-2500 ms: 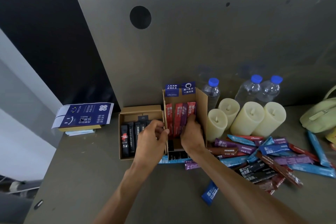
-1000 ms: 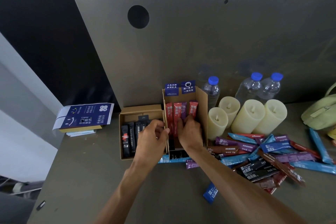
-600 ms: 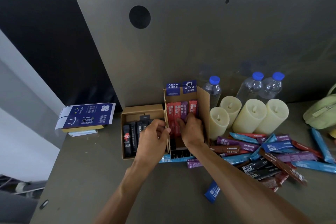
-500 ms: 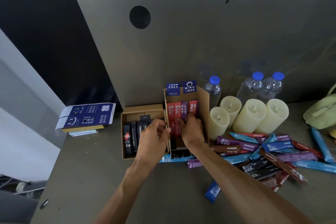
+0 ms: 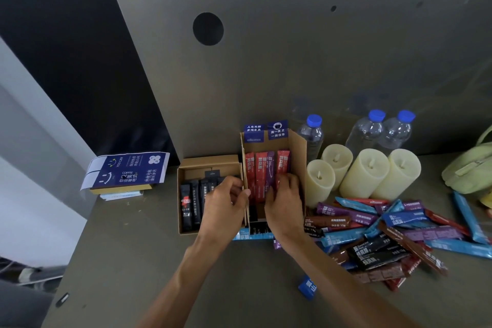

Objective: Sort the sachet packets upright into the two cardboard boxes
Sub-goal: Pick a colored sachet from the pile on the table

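Head view: nearest, a stray blue sachet (image 5: 307,286) lies by the right forearm, and the loose pile (image 5: 399,229) spreads right of the right hand (image 5: 285,205). The left hand (image 5: 225,205) grips the tall box (image 5: 297,157) by its left wall, over the short box (image 5: 210,161) of black sachets (image 5: 189,201). The right hand's fingers curl on the rightmost red sachet (image 5: 282,165), now tight against three neighbours, a second-old gap closed. One more stands upright; most look unsorted.
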A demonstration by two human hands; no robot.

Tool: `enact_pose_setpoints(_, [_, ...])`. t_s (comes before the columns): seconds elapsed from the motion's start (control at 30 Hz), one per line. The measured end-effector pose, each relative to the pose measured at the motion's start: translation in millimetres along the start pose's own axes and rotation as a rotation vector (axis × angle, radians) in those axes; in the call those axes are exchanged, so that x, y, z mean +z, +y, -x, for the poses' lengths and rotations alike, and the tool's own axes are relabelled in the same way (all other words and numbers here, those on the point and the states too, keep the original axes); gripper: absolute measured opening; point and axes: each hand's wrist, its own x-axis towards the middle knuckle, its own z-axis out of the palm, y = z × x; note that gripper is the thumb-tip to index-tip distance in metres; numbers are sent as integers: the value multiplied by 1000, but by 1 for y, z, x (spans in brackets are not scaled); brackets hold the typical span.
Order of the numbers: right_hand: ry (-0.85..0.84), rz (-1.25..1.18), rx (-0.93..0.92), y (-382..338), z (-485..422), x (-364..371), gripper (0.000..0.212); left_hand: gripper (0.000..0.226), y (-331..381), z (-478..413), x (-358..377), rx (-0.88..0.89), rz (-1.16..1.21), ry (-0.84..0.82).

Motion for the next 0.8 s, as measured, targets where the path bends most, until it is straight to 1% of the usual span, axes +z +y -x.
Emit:
enact_pose_setpoints(0.07, [-9,41,-23,0,6,2,48,11,-1,0,0,2,-4,2])
enact_pose_setpoints(0.1, [-27,58,-24,1,8,3,49,11,-1,0,0,3,-8,0])
enact_pose_setpoints(0.27, [-97,130,-12,6,2,8,44,11,-1,-1,-1,-2,-4,-13])
enact_pose_setpoints(0.53, [-108,149,-37,9,-1,7,44,8,0,1,-1,0,0,-8])
enact_pose_setpoints(0.63, [-85,181,-117,7,2,4,34,6,2,1,-1,8,4,2])
enact_pose_setpoints(0.7, [-102,203,-177,5,2,6,26,5,2,1,-1,13,8,9])
enact_pose_setpoints(0.8, [-126,233,-204,3,-2,9,25,4,2,1,-1,9,6,1])
